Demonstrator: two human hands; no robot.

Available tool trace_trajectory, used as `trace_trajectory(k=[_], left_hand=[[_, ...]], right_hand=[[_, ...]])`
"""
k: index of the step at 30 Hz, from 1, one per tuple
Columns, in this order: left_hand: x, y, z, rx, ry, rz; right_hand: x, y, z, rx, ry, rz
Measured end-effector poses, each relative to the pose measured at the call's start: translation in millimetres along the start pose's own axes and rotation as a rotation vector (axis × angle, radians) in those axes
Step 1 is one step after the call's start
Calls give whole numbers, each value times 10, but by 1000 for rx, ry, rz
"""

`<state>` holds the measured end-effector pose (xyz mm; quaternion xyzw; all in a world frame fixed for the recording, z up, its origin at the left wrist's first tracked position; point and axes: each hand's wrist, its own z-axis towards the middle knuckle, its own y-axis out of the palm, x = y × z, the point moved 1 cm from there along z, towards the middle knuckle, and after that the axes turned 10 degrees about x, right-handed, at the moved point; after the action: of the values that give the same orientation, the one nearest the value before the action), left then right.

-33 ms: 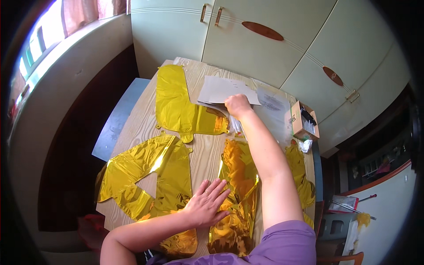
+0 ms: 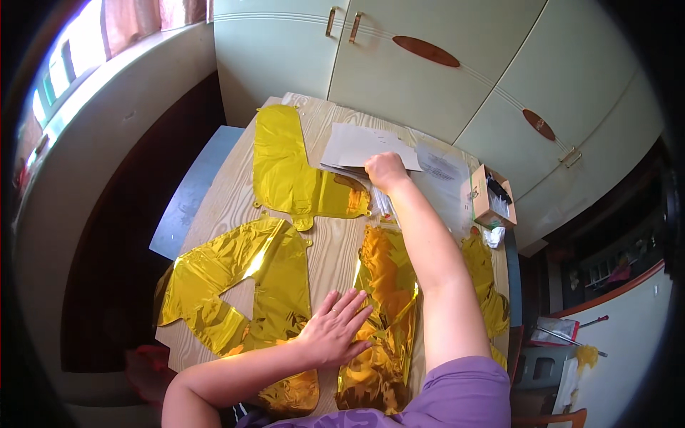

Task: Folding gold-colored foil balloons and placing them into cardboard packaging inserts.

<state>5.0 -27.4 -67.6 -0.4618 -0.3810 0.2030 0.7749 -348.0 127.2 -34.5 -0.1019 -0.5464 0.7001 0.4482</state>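
Observation:
My left hand (image 2: 332, 329) lies flat with its fingers spread, the fingertips on a narrow, crumpled gold foil balloon (image 2: 385, 285) in front of me. My right hand (image 2: 385, 172) is reached forward and closed at the front edge of white paper sheets (image 2: 367, 145); the fingertips are hidden, but the fist appears to grip the edge. To the left lies a flat gold foil balloon (image 2: 278, 274) with an angular opening, partly under my left forearm. Behind it is an L-shaped gold foil balloon (image 2: 280, 160). Another gold foil piece (image 2: 485, 282) lies right of my right arm.
The wooden table (image 2: 214, 207) carries everything. At its right back edge stands a small open box (image 2: 492, 203) with a black item inside, beside crumpled white tissue (image 2: 493, 237). Thin white sticks (image 2: 382, 203) lie below the papers. Pale cabinets (image 2: 421, 78) rise behind the table.

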Motion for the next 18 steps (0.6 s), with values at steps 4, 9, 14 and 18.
trace_trajectory(k=[4, 9, 14, 18], left_hand=[[-7, -4, -6, 6, -3, 7], [-5, 21, 6, 5, 23, -5], [-27, 0, -35, -26, -38, -53], [-71, -79, 9, -15, -130, -308]], right_hand=[[-67, -154, 13, -174, 234, 168], [275, -330, -124, 347, 290, 49], [172, -1628, -674, 886, 450, 137], [127, -2102, -1861, 812, 1010, 1265]])
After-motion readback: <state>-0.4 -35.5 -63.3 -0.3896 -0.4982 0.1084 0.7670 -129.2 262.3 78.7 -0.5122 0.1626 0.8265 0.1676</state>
